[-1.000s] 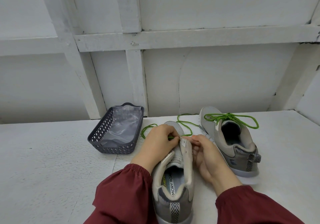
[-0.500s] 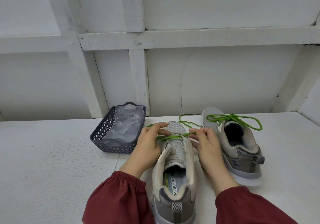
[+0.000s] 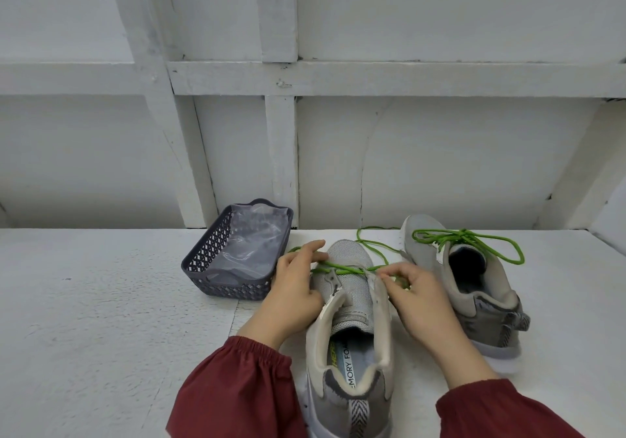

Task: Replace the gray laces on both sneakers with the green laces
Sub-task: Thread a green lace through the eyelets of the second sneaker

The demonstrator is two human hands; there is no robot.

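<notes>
Now the green lace is pulled across the near shoe, pinched tight by the left hand and right hand, so lacing has begun.

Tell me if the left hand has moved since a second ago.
Yes. The left hand went outward, toward the basket, pulling the lace.

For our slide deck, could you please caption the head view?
Both hands, left and right, thread a green lace across the near sneaker; the far sneaker is already laced.
</notes>
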